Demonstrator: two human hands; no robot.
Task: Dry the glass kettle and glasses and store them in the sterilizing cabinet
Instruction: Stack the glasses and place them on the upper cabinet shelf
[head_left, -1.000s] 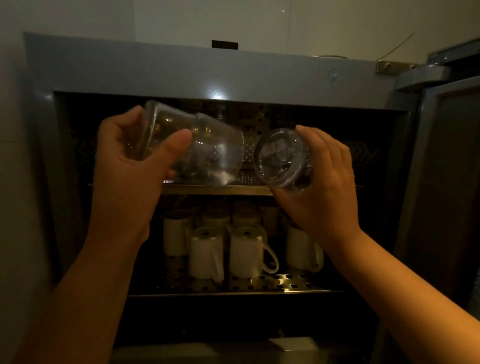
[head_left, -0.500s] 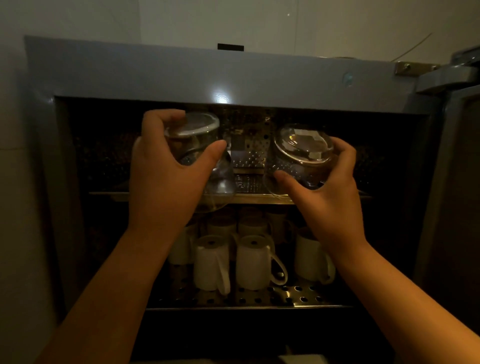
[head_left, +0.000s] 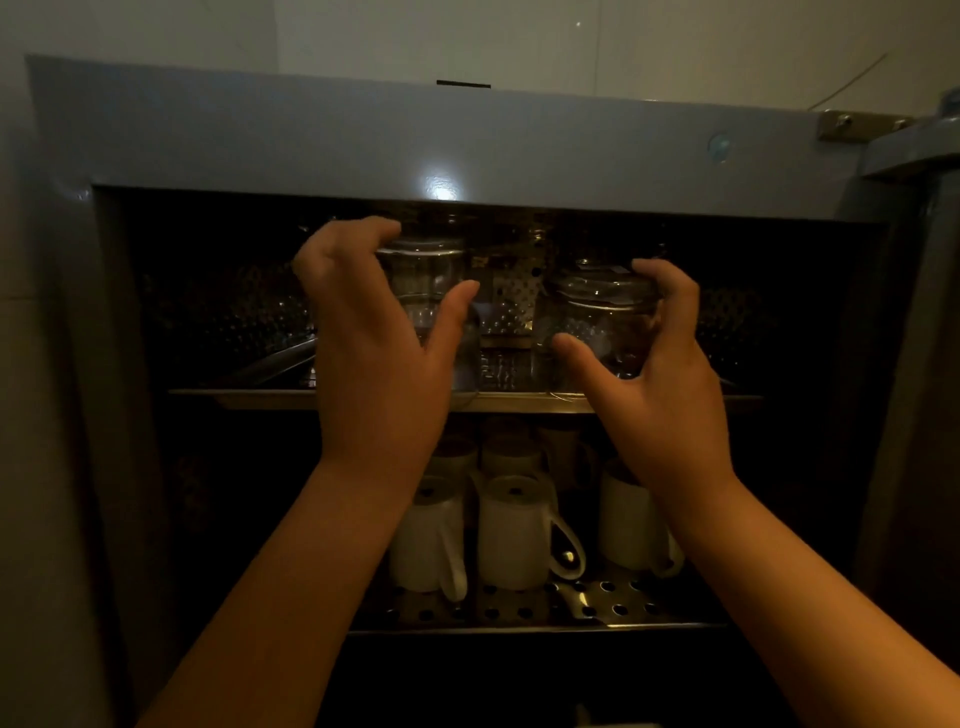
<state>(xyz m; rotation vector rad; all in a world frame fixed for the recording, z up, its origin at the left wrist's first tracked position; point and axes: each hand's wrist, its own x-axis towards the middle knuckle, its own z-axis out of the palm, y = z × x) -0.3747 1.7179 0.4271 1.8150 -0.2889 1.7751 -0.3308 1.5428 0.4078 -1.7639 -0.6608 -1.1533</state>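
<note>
The sterilizing cabinet (head_left: 363, 140) stands open in front of me, dim inside. Two clear glasses stand upside down on its upper shelf (head_left: 519, 401). My left hand (head_left: 374, 374) is wrapped around the left glass (head_left: 421, 275), fingers over its top and thumb at its right side. My right hand (head_left: 670, 395) holds the right glass (head_left: 608, 312), thumb at its lower left and fingers on its right side. Both glasses appear to rest on the shelf, a small gap apart. No kettle is in view.
Several white mugs (head_left: 514, 530) stand upside down on the perforated lower shelf (head_left: 597, 603). The cabinet door (head_left: 914, 364) hangs open at the right. The low top frame sits just above my fingers. A perforated metal back panel shows between the glasses.
Both hands have carried the glasses from in front of the cabinet into it, turned them upside down and lowered them onto the upper shelf.
</note>
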